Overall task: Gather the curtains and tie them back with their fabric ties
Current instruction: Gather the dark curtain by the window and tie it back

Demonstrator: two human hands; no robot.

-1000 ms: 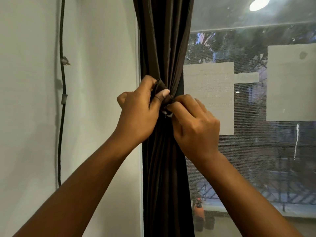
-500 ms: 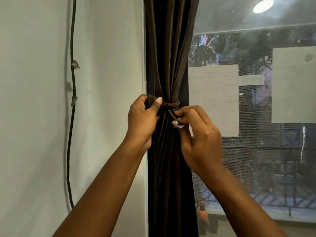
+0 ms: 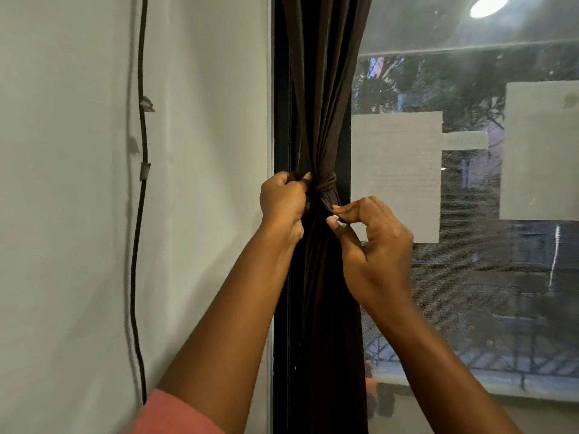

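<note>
A dark brown curtain (image 3: 322,89) hangs gathered into a narrow bunch at the left edge of the window. A matching fabric tie (image 3: 326,184) wraps around it at mid-height and forms a knot. My left hand (image 3: 283,203) is closed on one end of the tie just left of the knot. My right hand (image 3: 372,242) pinches the other end of the tie between thumb and forefinger, just below and right of the knot.
A white wall (image 3: 203,183) stands to the left, with a black cable (image 3: 142,214) clipped down it. The window (image 3: 470,277) with a mesh screen and pale paper sheets (image 3: 394,170) fills the right side. A ceiling light reflects at top right.
Both hands have drawn apart from the knot, the left to the left and the right down and to the right. The tie now sits as a tight band around the curtain.
</note>
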